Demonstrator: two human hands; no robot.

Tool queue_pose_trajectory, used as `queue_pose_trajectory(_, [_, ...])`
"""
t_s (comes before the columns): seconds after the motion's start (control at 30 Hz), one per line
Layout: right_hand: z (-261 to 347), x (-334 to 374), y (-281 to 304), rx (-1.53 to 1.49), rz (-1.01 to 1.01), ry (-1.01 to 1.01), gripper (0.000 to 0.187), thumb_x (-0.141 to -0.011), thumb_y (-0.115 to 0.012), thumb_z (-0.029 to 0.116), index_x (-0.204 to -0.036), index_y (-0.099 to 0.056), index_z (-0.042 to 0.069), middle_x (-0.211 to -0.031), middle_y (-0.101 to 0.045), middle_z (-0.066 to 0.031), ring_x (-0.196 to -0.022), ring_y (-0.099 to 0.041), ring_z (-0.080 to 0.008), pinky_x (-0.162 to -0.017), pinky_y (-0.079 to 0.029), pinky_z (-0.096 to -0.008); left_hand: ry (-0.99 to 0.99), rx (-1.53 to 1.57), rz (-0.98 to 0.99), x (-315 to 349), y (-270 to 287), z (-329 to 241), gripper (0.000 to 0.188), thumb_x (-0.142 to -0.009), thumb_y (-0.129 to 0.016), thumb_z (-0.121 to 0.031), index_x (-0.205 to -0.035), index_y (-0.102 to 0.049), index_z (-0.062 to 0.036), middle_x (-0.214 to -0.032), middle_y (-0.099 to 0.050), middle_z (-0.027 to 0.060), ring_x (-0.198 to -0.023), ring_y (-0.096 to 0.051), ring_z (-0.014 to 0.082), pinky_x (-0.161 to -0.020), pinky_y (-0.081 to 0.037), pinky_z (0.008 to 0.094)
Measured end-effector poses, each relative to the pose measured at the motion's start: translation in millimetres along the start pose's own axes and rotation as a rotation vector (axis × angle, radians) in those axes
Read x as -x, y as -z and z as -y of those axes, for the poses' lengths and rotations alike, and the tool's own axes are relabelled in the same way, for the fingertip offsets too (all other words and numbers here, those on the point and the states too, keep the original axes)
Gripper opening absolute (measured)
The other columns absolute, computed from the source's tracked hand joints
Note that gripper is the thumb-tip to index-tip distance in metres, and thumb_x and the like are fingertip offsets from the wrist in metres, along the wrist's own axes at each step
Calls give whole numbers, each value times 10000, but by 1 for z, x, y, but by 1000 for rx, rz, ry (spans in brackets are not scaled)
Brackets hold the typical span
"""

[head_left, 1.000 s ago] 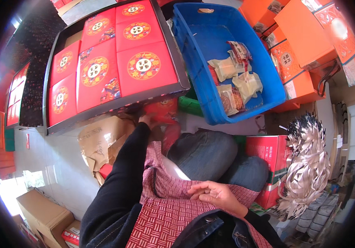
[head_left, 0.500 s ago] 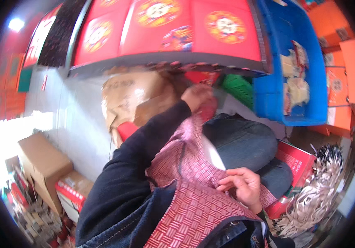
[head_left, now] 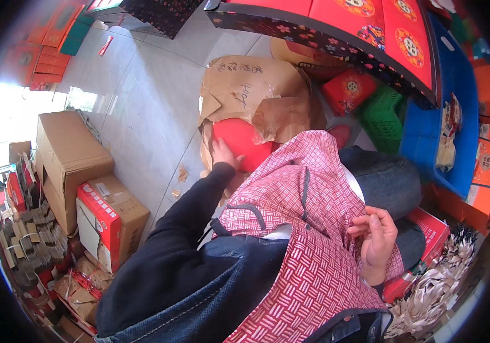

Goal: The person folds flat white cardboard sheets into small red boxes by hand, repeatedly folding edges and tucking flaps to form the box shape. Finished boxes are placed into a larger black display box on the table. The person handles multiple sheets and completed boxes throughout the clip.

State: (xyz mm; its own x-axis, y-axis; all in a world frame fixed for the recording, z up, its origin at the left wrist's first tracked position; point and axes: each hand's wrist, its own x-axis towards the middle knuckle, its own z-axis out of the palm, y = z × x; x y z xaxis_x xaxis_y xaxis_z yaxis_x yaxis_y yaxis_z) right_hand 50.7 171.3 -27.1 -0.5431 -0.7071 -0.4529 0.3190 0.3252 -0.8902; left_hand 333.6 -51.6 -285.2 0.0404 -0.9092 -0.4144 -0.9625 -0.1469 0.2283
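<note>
My left hand (head_left: 226,155) reaches down to a red sheet or flat stack (head_left: 242,140) that shows through the opening of a torn brown paper package (head_left: 250,91). Its thumb stands apart from the fingers, which rest at the red surface's left edge. Whatever lies under the red top is hidden by the paper. My right hand (head_left: 376,237) hovers over my lap, loosely curled with the fingers apart and nothing in them. Beneath it spreads my red-and-white patterned apron (head_left: 290,188).
Red printed boxes (head_left: 370,23) sit in a dark flowered tray at the top. To the right are a blue bin (head_left: 462,171) and a green basket (head_left: 382,120). Cardboard boxes (head_left: 73,154) and bundled brown card pieces (head_left: 28,240) stand left. Cord bundles (head_left: 439,286) lie lower right.
My left hand has come down and left, from beyond my knees to the red stack in the package. The view has turned, so the tray appears farther right. My right hand stays over my lap.
</note>
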Motion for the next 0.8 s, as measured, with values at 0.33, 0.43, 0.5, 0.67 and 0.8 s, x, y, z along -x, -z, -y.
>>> queue_pose_trajectory(0.33, [-14, 9, -12, 45, -97, 98, 209, -980, -479, 123, -1081, -559, -42, -820, -676, -139, -615, -650, -161, -581, -530, -240, 243, 114, -25, -33, 23, -13, 999, -498, -920, -392, -1231, -395, 38, -1280, -468, 208, -1246, -441, 327, -1044, -389, 368])
queue_pose_trajectory(0.43, [-11, 10, -14, 49, -102, 82, 206, -981, -480, 122, -1083, -559, -39, -831, -675, -137, -622, -650, -159, -585, -527, -235, 280, 90, -65, -28, 22, -22, 963, -503, -924, -378, -1203, -402, 30, -1268, -468, 196, -1241, -440, 328, -1037, -398, 364])
queue_pose_trajectory(0.5, [-13, 11, -14, 38, -100, 86, 204, -982, -477, 119, -1085, -559, -38, -838, -675, -135, -627, -651, -155, -586, -524, -231, 316, 83, -74, -27, 24, -27, 966, -506, -921, -398, -1201, -406, 33, -1264, -472, 192, -1238, -446, 315, -1035, -398, 359])
queue_pose_trajectory(0.67, [-18, 12, -11, 35, -91, 108, 201, -984, -471, 114, -1086, -559, -35, -843, -673, -129, -634, -650, -148, -586, -522, -228, 311, -35, 22, -34, 29, -25, 969, -529, -885, -501, -1183, -422, 45, -1256, -486, 178, -1217, -466, 282, -1022, -404, 330])
queue_pose_trajectory(0.8, [-17, 13, -12, 35, -90, 109, 195, -983, -473, 114, -1079, -560, -32, -840, -673, -124, -632, -648, -146, -584, -521, -226, 295, -104, 12, -39, 21, -21, 961, -541, -864, -538, -1177, -446, 47, -1219, -501, 158, -1193, -474, 271, -1008, -411, 315])
